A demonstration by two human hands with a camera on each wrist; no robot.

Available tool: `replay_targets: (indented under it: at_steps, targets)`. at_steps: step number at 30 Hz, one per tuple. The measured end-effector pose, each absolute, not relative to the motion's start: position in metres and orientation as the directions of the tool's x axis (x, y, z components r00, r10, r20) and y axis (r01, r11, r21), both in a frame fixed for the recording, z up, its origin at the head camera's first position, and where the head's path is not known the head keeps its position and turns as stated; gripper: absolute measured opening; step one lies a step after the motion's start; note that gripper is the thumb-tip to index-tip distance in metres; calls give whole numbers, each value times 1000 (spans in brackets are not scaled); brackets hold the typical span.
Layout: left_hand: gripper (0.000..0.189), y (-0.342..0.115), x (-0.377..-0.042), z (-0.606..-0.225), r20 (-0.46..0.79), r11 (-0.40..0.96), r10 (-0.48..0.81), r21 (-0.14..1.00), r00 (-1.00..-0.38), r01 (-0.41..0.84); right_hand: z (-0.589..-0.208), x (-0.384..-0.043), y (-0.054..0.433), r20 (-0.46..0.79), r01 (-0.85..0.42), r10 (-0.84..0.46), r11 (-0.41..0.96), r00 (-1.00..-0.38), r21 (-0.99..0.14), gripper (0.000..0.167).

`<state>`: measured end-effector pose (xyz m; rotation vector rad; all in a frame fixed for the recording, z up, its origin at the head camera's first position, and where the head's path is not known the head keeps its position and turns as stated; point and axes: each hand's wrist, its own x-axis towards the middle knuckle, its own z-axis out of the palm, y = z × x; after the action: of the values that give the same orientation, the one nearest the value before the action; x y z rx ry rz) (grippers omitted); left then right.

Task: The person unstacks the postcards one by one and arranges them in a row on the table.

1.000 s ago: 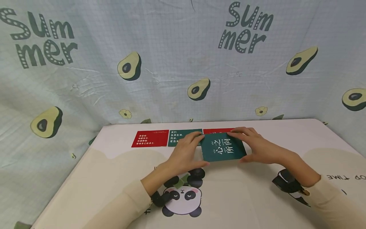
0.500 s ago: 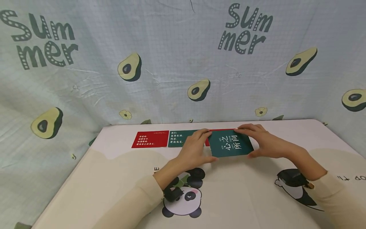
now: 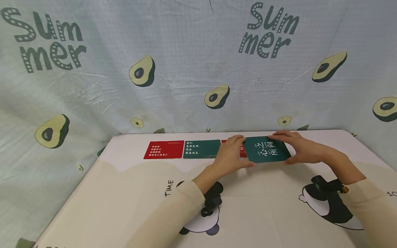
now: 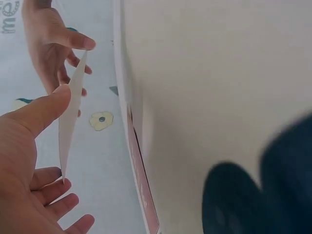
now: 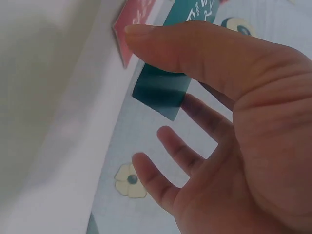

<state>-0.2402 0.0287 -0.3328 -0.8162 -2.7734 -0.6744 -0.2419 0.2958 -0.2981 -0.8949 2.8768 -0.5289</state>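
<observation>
A dark green card (image 3: 267, 149) with white Chinese characters hangs tilted above the table's back part. My left hand (image 3: 228, 157) pinches its left edge, thumb at the near corner and fingers at the far one. On the opposite edge, my right hand (image 3: 307, 149) grips it the same way. Seen from the left wrist, the card (image 4: 73, 117) appears almost edge-on with a pale underside. The right wrist view shows the card's green face (image 5: 161, 90) behind the thumb. A red card (image 3: 243, 151) lies just left of it, partly hidden by my left hand.
A red card (image 3: 163, 150) and another green card (image 3: 202, 149) lie in a row along the back of the table (image 3: 257, 210), which is printed with pandas. Behind the table's far edge hangs a pale cloth (image 3: 180, 44) with avocado prints.
Both hands have carried the green card to the right and slightly back. The lying green card is now more fully uncovered, and the red card beside it shows partly.
</observation>
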Motion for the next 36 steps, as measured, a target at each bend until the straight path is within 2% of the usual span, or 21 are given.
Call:
replay_targets:
  at_steps: [11, 19, 28, 36]
  targets:
    - [84, 59, -254, -335, 216, 798, 460, 326, -862, 507, -301, -254, 314, -62, -460, -512, 813, -857, -357, 86]
    - [83, 77, -265, -341, 187, 844, 434, 259, -881, 470, -303, -269, 324, -112, -409, -489, 817, -865, -407, 90]
    - [88, 89, -276, -347, 157, 804, 459, 345, -875, 484, -305, -278, 337, -143, -364, -478, 802, -867, -473, 91]
    - [89, 106, -283, -351, 107, 796, 465, 384, -879, 468, -308, -281, 350, -175, -331, -442, 834, -880, -441, 91]
